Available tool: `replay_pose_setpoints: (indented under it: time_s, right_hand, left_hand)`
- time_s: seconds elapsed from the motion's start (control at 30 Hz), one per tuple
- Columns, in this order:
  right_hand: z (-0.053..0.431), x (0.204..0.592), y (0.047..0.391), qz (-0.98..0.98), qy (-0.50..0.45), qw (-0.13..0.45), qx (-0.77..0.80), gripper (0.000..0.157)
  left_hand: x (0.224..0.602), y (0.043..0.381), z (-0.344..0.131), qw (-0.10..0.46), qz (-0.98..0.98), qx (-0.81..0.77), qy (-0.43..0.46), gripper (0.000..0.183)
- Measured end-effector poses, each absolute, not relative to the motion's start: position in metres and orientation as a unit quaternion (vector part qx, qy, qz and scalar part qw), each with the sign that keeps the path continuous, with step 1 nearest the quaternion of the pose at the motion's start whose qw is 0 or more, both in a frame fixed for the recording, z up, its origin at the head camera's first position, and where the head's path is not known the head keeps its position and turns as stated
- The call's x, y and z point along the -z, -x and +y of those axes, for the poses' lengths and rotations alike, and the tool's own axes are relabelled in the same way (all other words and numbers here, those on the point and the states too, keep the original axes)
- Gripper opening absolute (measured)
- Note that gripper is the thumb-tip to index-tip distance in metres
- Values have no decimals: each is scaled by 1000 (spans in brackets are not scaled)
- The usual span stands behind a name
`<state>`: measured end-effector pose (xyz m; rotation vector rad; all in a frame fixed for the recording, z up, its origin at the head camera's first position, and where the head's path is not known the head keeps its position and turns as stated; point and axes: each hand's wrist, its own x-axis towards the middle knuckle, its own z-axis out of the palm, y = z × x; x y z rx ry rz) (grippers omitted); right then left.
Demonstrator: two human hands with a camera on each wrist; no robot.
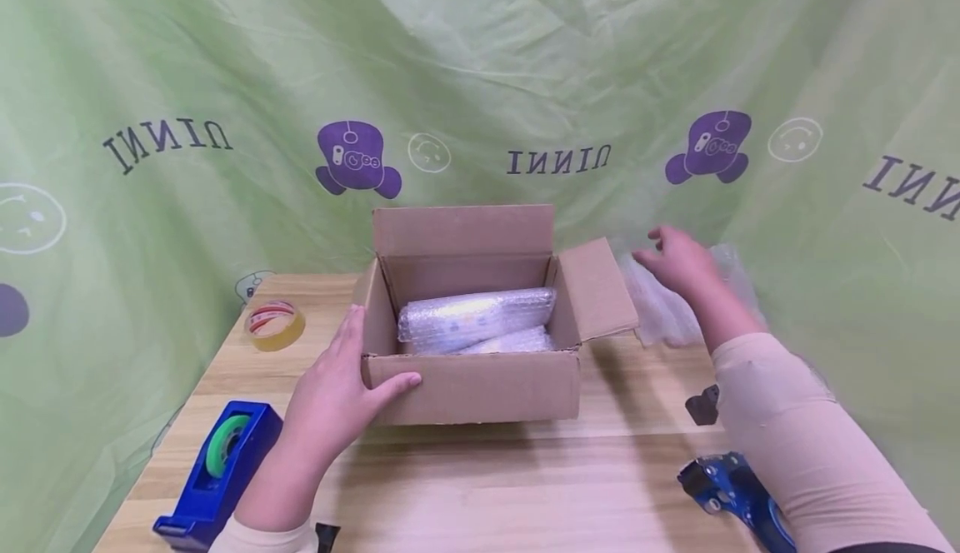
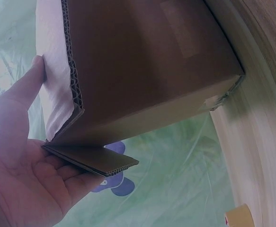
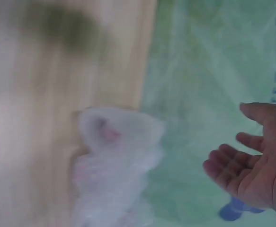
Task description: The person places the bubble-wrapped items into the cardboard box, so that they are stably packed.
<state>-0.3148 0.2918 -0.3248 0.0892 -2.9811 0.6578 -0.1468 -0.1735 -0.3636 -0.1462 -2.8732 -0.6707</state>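
Note:
A cardboard box point(image 1: 472, 391) stands in the middle of the table with its flaps spread. Inside it lie two bubble-wrapped packages point(image 1: 480, 316), one partly over the other. My left hand point(image 1: 330, 399) holds the box's near left corner, the thumb on the front flap and the fingers along the left flap point(image 2: 93, 158). To the right of the box my right hand point(image 1: 681, 263) is raised above clear bubble wrap point(image 1: 663, 311), fingers loosely bent around nothing. In the right wrist view that bubble wrap point(image 3: 114, 175) is blurred, and the hand point(image 3: 251, 165) appears apart from it.
A roll of clear yellowish tape point(image 1: 276, 326) lies at the left edge, with a blue tape dispenser point(image 1: 221, 474) nearer me. At the right are a blue tape gun point(image 1: 731, 486) and a small black object point(image 1: 702, 406). A green printed curtain point(image 1: 465, 62) hangs behind the table.

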Motion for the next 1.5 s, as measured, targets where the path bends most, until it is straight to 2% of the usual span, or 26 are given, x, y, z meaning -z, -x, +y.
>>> replay_pose_setpoints:
  time_s: [0.4,0.57,0.77,0.93,1.17,1.5]
  right_hand:
    - [312,373,318,-984,-18,-90,-156,79]
    - [313,380,316,-978,-12,-116,-175,78]
    - [315,385,315,-978,-22,-99,-182,61]
    - [318,380,317,-980,-30,-65,-185,59]
    - [314,346,316,-974,-33,-29,-221,57]
    - [295,299,309,-960,-49,85,-260,53]
  left_hand:
    - [363,147,-173,95,-968,226,47,121]
    - [363,147,-174,97,-968,227,50,121]
    - [363,147,-174,96,-968,229,50,120]
    - [363,148,-174,96,-967,229,52,120]
    - [363,148,-174,95,-968,227,49,120]
    - [363,148,-174,97,-968,225,51,120]
